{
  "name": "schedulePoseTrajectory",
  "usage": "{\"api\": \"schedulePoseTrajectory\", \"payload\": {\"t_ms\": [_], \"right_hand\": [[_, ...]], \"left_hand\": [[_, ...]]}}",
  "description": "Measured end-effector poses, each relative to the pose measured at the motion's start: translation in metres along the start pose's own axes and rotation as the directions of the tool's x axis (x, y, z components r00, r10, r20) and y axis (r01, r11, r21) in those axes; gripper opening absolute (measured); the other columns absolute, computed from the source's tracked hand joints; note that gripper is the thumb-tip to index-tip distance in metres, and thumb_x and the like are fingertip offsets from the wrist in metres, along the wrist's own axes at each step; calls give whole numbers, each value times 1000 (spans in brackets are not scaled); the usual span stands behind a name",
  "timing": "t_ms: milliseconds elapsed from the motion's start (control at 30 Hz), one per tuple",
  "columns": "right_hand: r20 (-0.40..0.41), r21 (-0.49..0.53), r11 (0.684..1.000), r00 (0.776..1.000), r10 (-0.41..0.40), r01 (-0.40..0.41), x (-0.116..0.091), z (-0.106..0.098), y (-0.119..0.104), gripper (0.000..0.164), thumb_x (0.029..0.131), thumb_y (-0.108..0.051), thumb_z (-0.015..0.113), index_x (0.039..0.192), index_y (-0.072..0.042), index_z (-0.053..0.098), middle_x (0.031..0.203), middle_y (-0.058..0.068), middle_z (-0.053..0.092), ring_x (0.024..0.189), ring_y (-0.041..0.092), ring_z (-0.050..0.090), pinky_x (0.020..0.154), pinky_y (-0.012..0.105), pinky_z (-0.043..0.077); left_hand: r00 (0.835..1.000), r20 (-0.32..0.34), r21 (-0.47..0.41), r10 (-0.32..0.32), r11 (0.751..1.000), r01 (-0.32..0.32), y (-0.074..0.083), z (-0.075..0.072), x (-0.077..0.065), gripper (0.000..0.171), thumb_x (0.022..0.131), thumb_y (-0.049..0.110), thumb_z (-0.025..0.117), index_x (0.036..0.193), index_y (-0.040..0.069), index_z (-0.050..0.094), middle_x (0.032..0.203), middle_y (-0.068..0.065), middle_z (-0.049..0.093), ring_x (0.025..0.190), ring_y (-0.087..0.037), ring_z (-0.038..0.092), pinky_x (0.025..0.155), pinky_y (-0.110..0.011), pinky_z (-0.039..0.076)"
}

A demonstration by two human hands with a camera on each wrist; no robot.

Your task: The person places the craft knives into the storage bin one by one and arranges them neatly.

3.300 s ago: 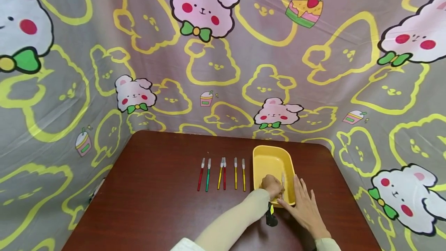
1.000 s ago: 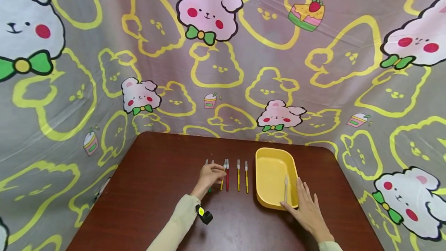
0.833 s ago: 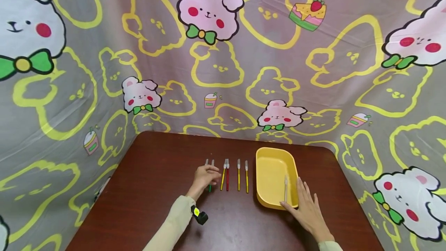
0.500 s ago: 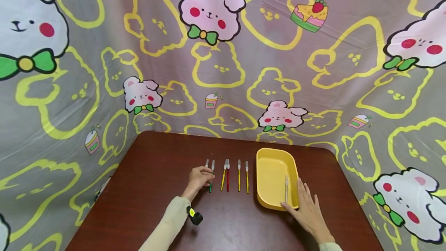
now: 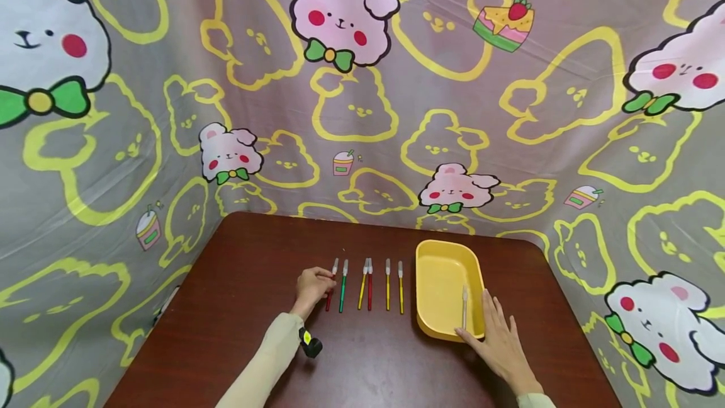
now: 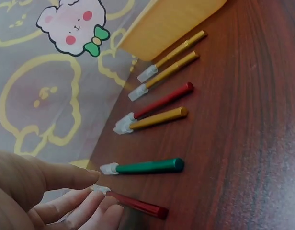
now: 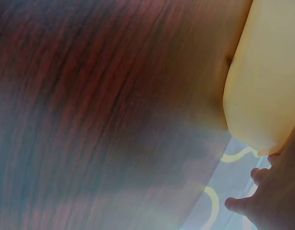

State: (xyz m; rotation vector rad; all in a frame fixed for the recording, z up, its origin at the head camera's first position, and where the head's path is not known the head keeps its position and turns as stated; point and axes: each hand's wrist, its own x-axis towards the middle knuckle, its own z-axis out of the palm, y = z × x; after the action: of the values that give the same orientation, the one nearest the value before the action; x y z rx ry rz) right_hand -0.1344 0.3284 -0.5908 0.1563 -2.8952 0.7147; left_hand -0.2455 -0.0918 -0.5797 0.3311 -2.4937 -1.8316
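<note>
My left hand (image 5: 313,285) is beside the leftmost craft knife, a red-handled one (image 6: 147,206) with a clear cap. In the left wrist view, its thumb and fingertips are parted around the cap end, and the fingers hide part of the handle. Just right of it lies a green craft knife (image 5: 342,288). My right hand (image 5: 501,339) rests against the right side of the yellow tray (image 5: 421,323), fingers straight along the wall and thumb at the near rim. Inside the tray lies one silver craft knife (image 5: 464,310).
Further right in the row lie a yellow knife (image 5: 362,288) and a red knife (image 5: 370,288) with caps close together, then two more yellow knives (image 5: 387,288). A patterned cloth (image 5: 362,112) hangs around the brown table (image 5: 255,269).
My left hand has come out of the tray, passed over the row and moved left to the red knife, uncovering the green one. My right hand has stayed at the tray.
</note>
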Motion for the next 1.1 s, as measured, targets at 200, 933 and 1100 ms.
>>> {"api": "schedulePoseTrajectory", "payload": {"t_ms": [200,933,1100], "right_hand": [[-13,-11,1000,1000,-9,9,0,1,-1,112,92,-54,75,168,-2,12,168,29,26,153,52,23,113,80,17],[22,-21,1000,1000,18,-17,1,0,1,112,94,-57,71,169,-2,8,171,28,21,153,54,22,114,78,19],[22,-29,999,999,28,-27,0,0,0,113,95,-58,71,169,-2,7,170,28,22,153,54,23,115,76,21]], "left_hand": [[999,-34,53,-28,998,30,-7,0,2,25,78,-2,83,101,-6,76,86,-12,77,66,-23,73,52,-27,57],[995,-79,251,67,967,-45,-9,10,-2,37,70,3,91,104,-1,77,92,-16,75,88,-35,70,77,-46,54],[991,-91,269,98,961,-70,-11,15,-1,36,67,-4,91,100,-2,77,88,-15,74,85,-36,70,74,-46,55]]}}
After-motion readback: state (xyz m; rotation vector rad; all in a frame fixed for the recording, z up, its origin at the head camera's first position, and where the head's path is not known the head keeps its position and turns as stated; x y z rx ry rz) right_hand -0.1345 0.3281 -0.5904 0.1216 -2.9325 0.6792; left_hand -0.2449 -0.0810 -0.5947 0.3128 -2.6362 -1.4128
